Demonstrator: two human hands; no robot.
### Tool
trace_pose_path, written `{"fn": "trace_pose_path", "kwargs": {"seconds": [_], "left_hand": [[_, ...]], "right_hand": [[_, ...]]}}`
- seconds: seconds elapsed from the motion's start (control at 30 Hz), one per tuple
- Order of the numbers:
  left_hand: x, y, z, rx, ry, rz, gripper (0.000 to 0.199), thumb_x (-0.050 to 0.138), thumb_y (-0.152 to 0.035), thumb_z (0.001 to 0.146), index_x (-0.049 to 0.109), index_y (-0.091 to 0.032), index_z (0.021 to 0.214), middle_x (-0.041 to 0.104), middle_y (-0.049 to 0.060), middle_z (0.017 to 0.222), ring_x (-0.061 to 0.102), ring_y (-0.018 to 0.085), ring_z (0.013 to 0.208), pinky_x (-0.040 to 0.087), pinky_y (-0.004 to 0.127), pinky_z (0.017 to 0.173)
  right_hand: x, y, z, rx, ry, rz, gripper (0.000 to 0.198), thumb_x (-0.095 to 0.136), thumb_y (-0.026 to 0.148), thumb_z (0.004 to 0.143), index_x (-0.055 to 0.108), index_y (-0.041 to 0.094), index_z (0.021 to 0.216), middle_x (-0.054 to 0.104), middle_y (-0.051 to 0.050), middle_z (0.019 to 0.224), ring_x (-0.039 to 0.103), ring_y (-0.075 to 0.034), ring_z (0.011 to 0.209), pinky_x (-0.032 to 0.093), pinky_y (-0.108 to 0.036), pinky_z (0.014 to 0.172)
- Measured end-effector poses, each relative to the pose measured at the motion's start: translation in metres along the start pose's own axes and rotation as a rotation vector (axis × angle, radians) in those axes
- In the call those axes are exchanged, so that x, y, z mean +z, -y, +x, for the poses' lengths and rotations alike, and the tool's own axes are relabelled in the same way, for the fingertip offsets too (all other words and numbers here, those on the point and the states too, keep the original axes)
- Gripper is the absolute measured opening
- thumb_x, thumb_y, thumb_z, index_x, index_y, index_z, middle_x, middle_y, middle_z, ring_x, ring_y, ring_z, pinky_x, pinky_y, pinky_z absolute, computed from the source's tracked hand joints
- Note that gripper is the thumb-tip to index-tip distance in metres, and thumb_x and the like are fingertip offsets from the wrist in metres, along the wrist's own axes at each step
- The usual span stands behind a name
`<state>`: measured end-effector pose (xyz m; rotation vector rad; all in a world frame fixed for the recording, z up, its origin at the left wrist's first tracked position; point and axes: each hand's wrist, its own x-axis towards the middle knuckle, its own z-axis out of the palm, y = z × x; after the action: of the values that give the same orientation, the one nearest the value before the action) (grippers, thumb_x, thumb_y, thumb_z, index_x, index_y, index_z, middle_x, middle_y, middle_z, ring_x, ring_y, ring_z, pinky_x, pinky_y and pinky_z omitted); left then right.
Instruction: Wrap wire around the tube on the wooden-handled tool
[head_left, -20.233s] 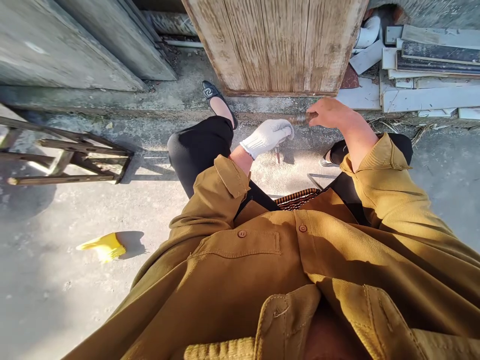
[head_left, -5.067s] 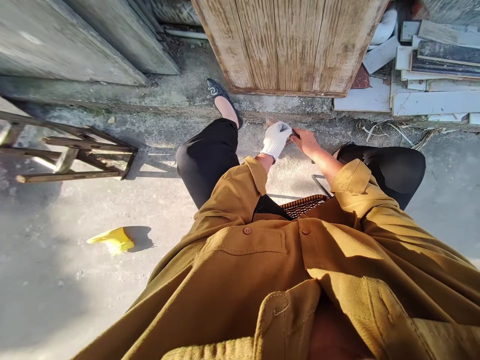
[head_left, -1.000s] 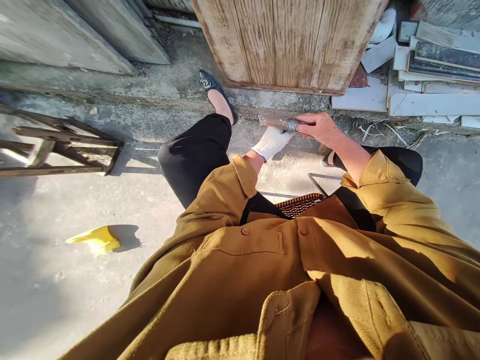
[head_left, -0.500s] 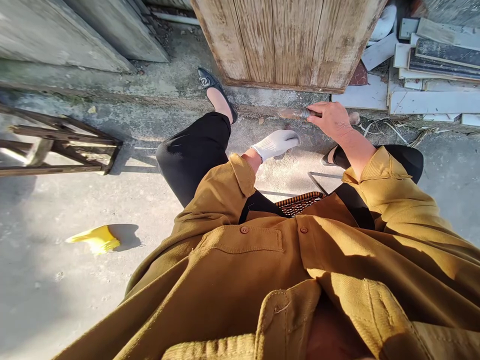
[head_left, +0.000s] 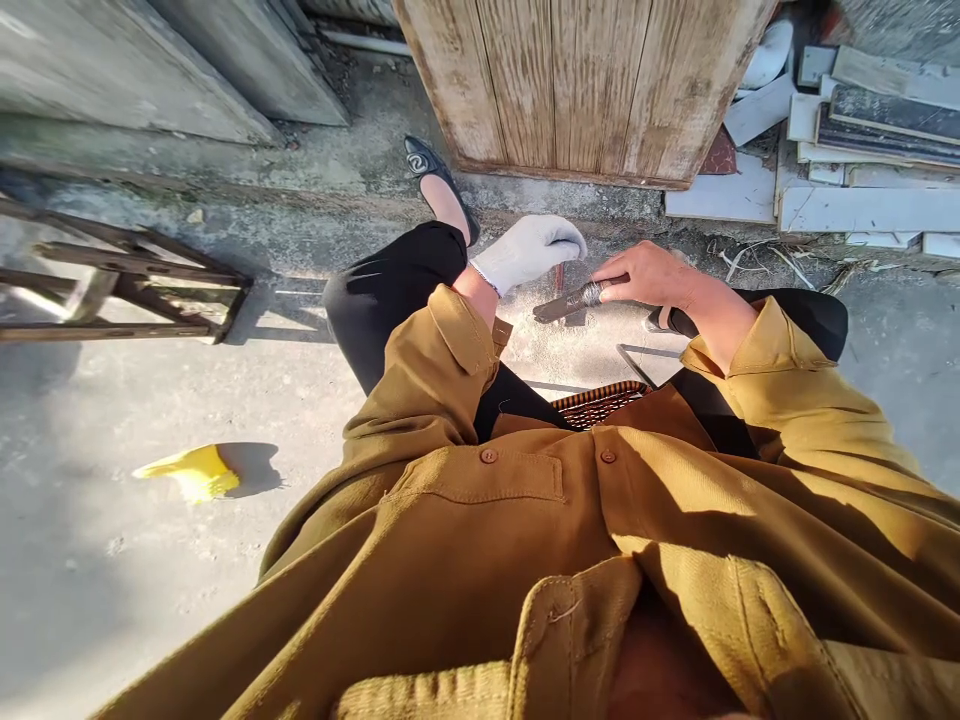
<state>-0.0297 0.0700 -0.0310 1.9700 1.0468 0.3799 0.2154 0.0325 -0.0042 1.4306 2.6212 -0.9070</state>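
Observation:
My right hand (head_left: 651,275), bare, is closed around a dark, flat stick-like piece (head_left: 555,309) whose far end points left and slightly down. Thin metal wire (head_left: 591,294) is wound round its middle, just by my fingertips. My left hand (head_left: 531,250) wears a white knitted glove and is pinched closed above and left of the wound part. A faint strand that looks like the wire runs between its fingertips and the winding. The part of the piece inside my right palm is hidden.
A weathered wooden panel (head_left: 570,90) stands ahead. Stacked boards (head_left: 862,205) lie at the right. On the left are a wooden frame (head_left: 112,285) and a yellow object (head_left: 191,472) on the concrete. A woven seat edge (head_left: 600,405) shows between my legs.
My right hand has lowered, bringing the wire-wound piece nearer to me and tilting its left end down. My gloved left hand has risen and moved left, above that piece.

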Motion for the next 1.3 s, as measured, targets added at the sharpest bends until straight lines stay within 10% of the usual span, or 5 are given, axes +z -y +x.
{"fn": "trace_pose_path", "kwargs": {"seconds": [0.37, 0.6, 0.83, 1.07, 1.3], "left_hand": [[0.034, 0.018, 0.014, -0.139, -0.062, -0.42, 0.008, 0.068, -0.023, 0.093, 0.075, -0.019, 0.09, 0.067, 0.003, 0.077, 0.057, 0.016, 0.072, 0.055, 0.03, 0.073], [0.051, -0.021, -0.001, -0.124, 0.228, -0.48, 0.021, 0.058, -0.025, 0.097, 0.077, -0.017, 0.099, 0.063, 0.002, 0.07, 0.056, 0.014, 0.062, 0.05, 0.027, 0.066], [0.02, -0.028, -0.01, -0.06, 0.173, -0.17, 0.027, 0.06, -0.028, 0.088, 0.083, -0.016, 0.098, 0.082, 0.006, 0.1, 0.073, 0.02, 0.099, 0.053, 0.028, 0.092], [-0.005, -0.014, -0.008, -0.087, 0.012, -0.078, 0.026, 0.059, -0.023, 0.092, 0.08, -0.015, 0.103, 0.081, 0.007, 0.102, 0.066, 0.02, 0.107, 0.05, 0.034, 0.106], [0.014, 0.015, 0.01, -0.099, -0.004, -0.34, 0.025, 0.067, -0.036, 0.084, 0.078, -0.017, 0.097, 0.074, 0.009, 0.088, 0.066, 0.024, 0.091, 0.056, 0.038, 0.086]], "right_hand": [[-0.024, -0.004, -0.01, 0.058, -0.317, 0.18, 0.05, 0.077, 0.051, 0.102, 0.082, 0.027, 0.146, 0.08, -0.009, 0.14, 0.074, -0.039, 0.133, 0.052, -0.059, 0.122], [-0.041, -0.003, 0.003, 0.263, -0.35, -0.055, 0.045, 0.064, 0.034, 0.112, 0.076, 0.015, 0.151, 0.076, -0.013, 0.148, 0.071, -0.037, 0.138, 0.054, -0.053, 0.121], [-0.03, -0.011, 0.012, 0.304, -0.041, -0.28, 0.035, 0.065, 0.035, 0.11, 0.085, 0.019, 0.134, 0.078, -0.016, 0.141, 0.07, -0.044, 0.134, 0.055, -0.057, 0.113], [-0.018, 0.001, 0.005, 0.097, 0.075, 0.071, 0.04, 0.081, 0.049, 0.098, 0.09, 0.02, 0.123, 0.086, -0.01, 0.112, 0.076, -0.033, 0.114, 0.055, -0.045, 0.104], [-0.034, 0.004, -0.009, 0.11, -0.034, 0.443, 0.044, 0.081, 0.046, 0.091, 0.089, 0.021, 0.126, 0.083, -0.002, 0.089, 0.077, -0.025, 0.089, 0.06, -0.039, 0.088]]}}
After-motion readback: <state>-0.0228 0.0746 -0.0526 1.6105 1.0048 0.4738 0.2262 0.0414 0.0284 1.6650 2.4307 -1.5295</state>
